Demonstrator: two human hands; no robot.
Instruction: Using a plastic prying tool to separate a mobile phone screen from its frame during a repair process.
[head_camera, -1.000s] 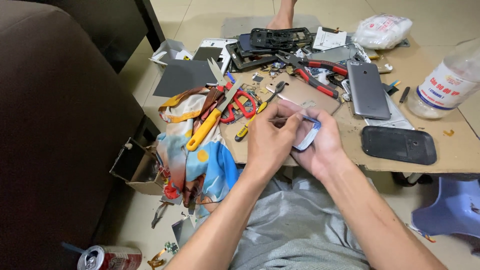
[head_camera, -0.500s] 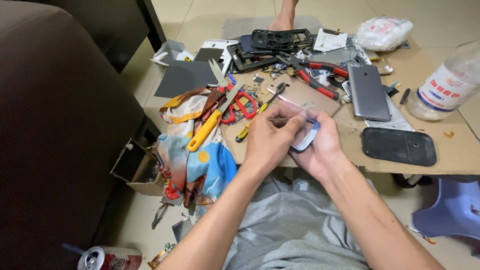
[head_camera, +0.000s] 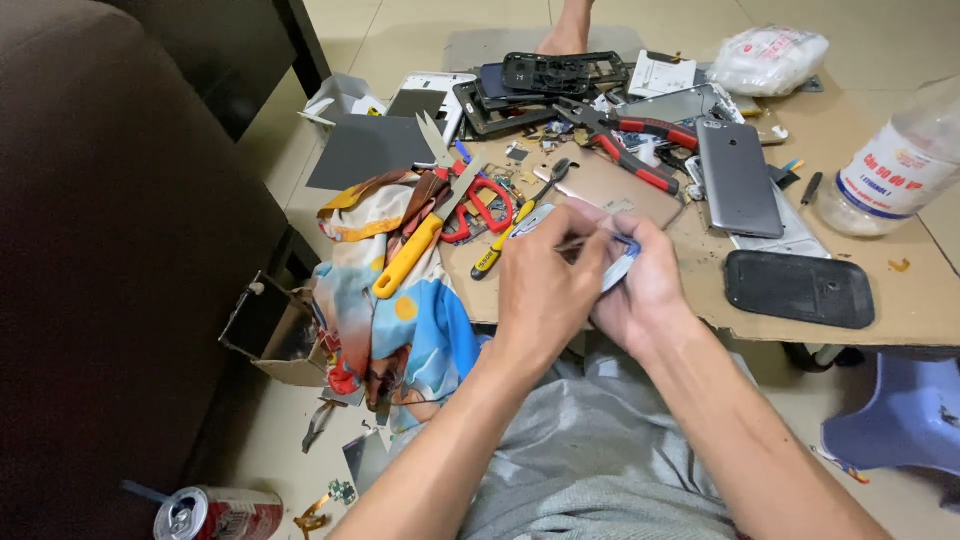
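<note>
Both my hands meet over the near edge of a cardboard-covered table (head_camera: 930, 300). My right hand (head_camera: 650, 285) cradles a small phone (head_camera: 622, 262) with a blue and silver rim, mostly hidden by my fingers. My left hand (head_camera: 548, 285) pinches a thin metal tool (head_camera: 585, 240) whose tip rests on the phone. A yellow-handled screwdriver (head_camera: 500, 245) lies just left of my hands, beside red-handled scissors (head_camera: 478, 205).
Red pliers (head_camera: 640, 150), a grey phone (head_camera: 738, 178), a black back cover (head_camera: 798, 288), phone frames (head_camera: 560, 72), a plastic bottle (head_camera: 895, 170) and a white bag (head_camera: 768, 58) crowd the table. A colourful cloth (head_camera: 400, 320) hangs left. A drink can (head_camera: 215, 512) and small box (head_camera: 265, 330) sit on the floor.
My hands stay in the same place over the phone; only the fingers of my left hand shift slightly with the tool.
</note>
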